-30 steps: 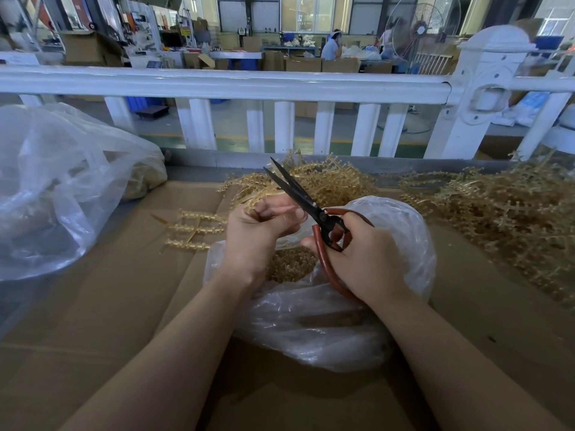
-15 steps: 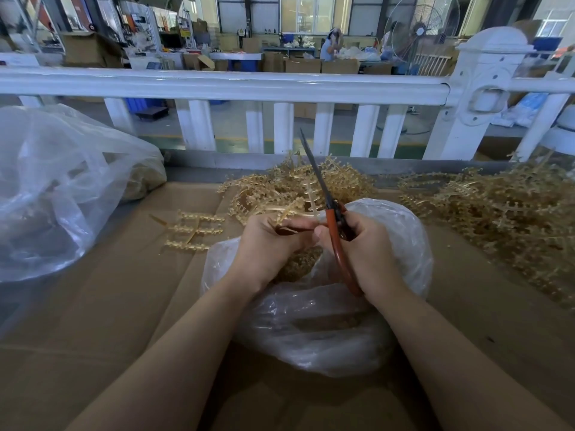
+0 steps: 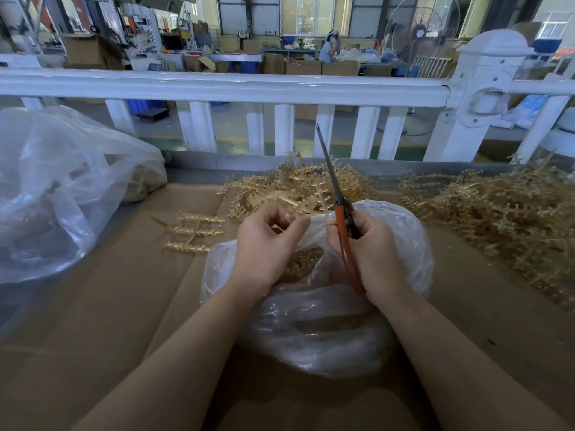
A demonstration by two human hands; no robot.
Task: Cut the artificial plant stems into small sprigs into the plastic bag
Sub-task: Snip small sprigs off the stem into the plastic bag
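Your left hand pinches a tan, knobbly stem over the clear bag; your right hand grips closed scissors pointing to 12 o'clock.

**Tally at the cutting bench**

I counted two hands, the left hand and the right hand, and one pair of scissors. There were two plastic bags: the plastic bag under the hands and a larger bag to the left. I made out two stem piles, centre and right, plus one loose sprig.
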